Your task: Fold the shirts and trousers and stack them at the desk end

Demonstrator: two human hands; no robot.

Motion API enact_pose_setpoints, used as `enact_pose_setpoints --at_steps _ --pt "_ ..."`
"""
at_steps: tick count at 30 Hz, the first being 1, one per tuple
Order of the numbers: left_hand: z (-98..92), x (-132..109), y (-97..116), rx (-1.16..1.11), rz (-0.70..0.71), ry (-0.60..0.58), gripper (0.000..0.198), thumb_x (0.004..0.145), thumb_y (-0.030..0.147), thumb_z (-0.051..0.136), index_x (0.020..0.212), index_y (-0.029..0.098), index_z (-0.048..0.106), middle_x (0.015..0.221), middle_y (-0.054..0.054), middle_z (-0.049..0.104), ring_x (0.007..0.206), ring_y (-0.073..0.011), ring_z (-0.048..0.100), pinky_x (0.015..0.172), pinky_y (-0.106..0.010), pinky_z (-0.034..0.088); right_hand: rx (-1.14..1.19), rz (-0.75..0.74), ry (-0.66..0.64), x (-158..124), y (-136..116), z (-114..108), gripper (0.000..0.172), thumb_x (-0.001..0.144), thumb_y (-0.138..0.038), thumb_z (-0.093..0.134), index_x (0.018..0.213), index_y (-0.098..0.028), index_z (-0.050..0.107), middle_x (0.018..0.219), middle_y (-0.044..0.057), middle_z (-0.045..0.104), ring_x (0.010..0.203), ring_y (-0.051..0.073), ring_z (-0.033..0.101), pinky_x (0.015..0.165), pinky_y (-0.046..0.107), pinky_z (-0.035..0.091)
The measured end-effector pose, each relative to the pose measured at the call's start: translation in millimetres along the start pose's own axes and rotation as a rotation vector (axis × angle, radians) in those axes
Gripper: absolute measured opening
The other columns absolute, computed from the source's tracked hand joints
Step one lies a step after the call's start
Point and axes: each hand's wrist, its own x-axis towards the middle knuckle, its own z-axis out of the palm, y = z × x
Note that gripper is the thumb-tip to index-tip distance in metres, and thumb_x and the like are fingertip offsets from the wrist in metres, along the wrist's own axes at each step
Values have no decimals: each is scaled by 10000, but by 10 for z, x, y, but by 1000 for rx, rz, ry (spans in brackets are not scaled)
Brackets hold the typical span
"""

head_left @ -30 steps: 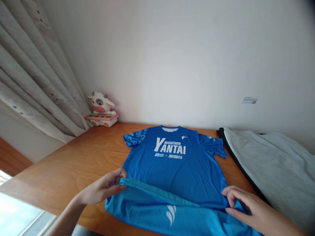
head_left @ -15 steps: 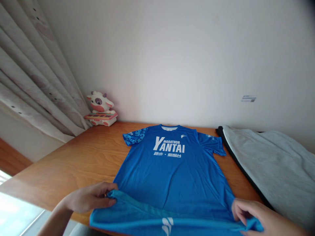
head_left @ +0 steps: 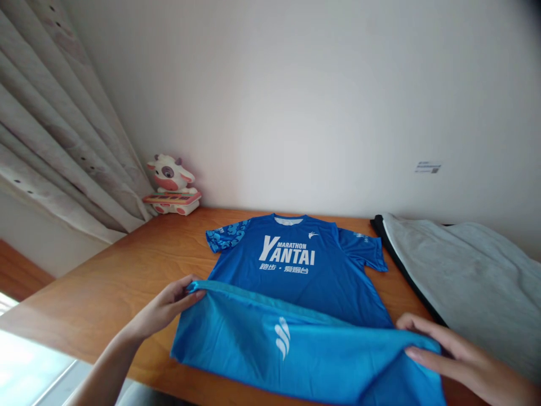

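A blue T-shirt [head_left: 287, 256] with white "Marathon Yantai" lettering lies front up, its collar toward the wall. Its lower part is lifted and folded over toward the chest, showing a lighter blue side with a white leaf-like logo. My left hand [head_left: 171, 307] pinches the left corner of the hem between thumb and fingers. At the right corner my right hand [head_left: 443, 352] grips the hem, thumb nearest me and fingers behind the cloth. The hem stretches between both hands, the left corner held farther from me than the right.
The shirt rests on a wooden table [head_left: 139, 265] against a white wall. A toy cow with a keyboard [head_left: 173, 186] stands at the back left, near a curtain [head_left: 63, 129]. Grey cloth with a black edge [head_left: 469, 270] lies to the right.
Both hands have raised the hem and carried it away from me over the shirt, the left one farther. More of the light blue side and the whole white logo now show.
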Motion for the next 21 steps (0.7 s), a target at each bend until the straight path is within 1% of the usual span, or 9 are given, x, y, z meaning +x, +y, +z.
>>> enact_pose_setpoints --at_steps 2,4,6,8,11,15,18,19,21 --pt "34 92 -10 8 2 84 436 898 627 640 987 200 648 930 -35 685 870 -215 640 768 -309 550 52 55 -2 120 -116 14 607 755 -689 702 1237 -320 690 1341 48 694 1289 354 600 1028 372 530" --pt "78 157 -24 5 -10 97 448 875 628 667 990 195 648 952 -43 694 878 -222 657 759 -316 557 111 52 -19 185 -181 63 622 767 -654 718 1295 -331 654 1403 52 657 1317 359 579 1033 392 534" --pt "116 186 -46 -19 -9 93 458 842 626 704 983 193 650 972 -45 703 906 -230 671 787 -330 563 207 26 -73 196 -199 110 597 778 -602 741 1289 -307 653 1351 79 686 1236 362 635 989 416 566" --pt "134 195 -78 -57 0 110 464 819 614 734 997 194 652 988 -45 714 928 -230 677 819 -339 560 332 21 -73 182 -206 132 540 787 -564 751 1232 -269 672 1224 102 739 1107 352 699 923 435 597" --pt "133 256 -138 -105 -15 171 497 803 623 740 1029 192 637 954 -46 723 879 -219 679 776 -328 554 486 50 33 209 -282 134 538 738 -553 793 1165 -246 682 1126 117 766 1015 348 729 854 441 620" --pt "152 494 -215 -63 -8 366 631 744 721 695 1079 194 605 998 -80 726 900 -248 695 777 -350 558 543 2 196 444 -426 207 769 634 -578 853 1304 -291 609 1338 128 691 1241 365 640 950 441 593" --pt "198 603 -258 167 -62 523 687 693 775 635 1088 214 599 991 -81 722 855 -264 702 763 -374 554 426 28 373 625 -329 288 917 567 -711 827 1334 -280 572 1344 164 678 1263 369 630 997 451 567" --pt "209 591 -268 264 -87 541 666 701 774 612 1073 222 600 961 -70 719 818 -258 698 751 -370 545 389 58 421 647 -254 298 941 545 -762 804 1312 -266 576 1299 178 697 1220 371 658 978 449 577" --pt "208 489 -278 431 -134 488 587 748 762 563 1004 236 604 875 -43 706 755 -243 682 715 -348 516 327 114 468 610 -90 278 939 525 -829 755 1243 -245 599 1200 185 732 1116 371 710 902 440 608"
